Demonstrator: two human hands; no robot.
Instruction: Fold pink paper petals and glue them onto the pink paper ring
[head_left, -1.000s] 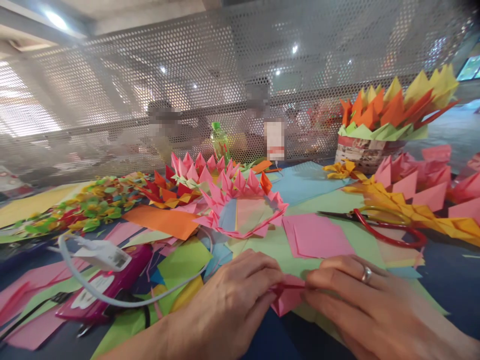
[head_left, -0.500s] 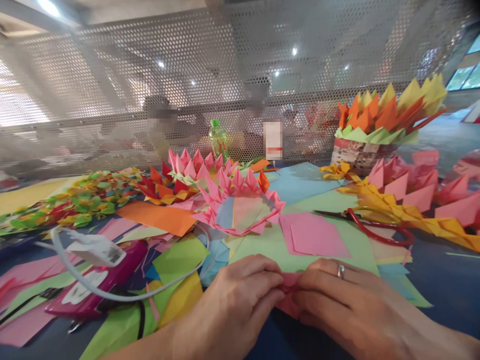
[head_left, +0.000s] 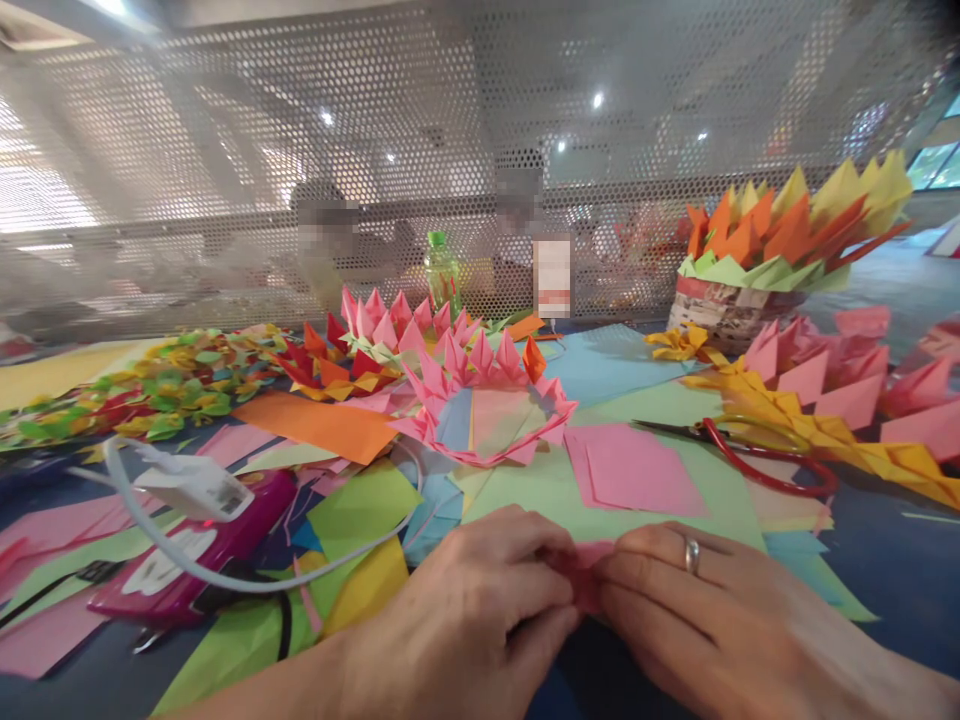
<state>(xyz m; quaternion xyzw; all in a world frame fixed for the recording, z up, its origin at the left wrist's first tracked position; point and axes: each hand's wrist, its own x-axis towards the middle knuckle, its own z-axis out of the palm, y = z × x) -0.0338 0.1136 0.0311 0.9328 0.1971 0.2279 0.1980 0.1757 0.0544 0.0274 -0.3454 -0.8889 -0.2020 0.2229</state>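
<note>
Pinching pink paper (head_left: pixel 589 572), left hand (head_left: pixel 484 590) and right hand (head_left: pixel 694 595) are closed.

We see magenta power strip (head_left: pixel 241 535) at left, white charger (head_left: pixel 201 484) on top; green-capped bottle (head_left: pixel 442 270) before perforated screen (head_left: pixel 420 120).

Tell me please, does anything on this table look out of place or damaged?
Yes, one thing: the magenta power strip lies among loose paper sheets, left of the left hand, with a white charger on top and a white cable looping across the sheets. Being electrical, it looks slightly odd amid papercraft. No spill or damage stands out.
</note>
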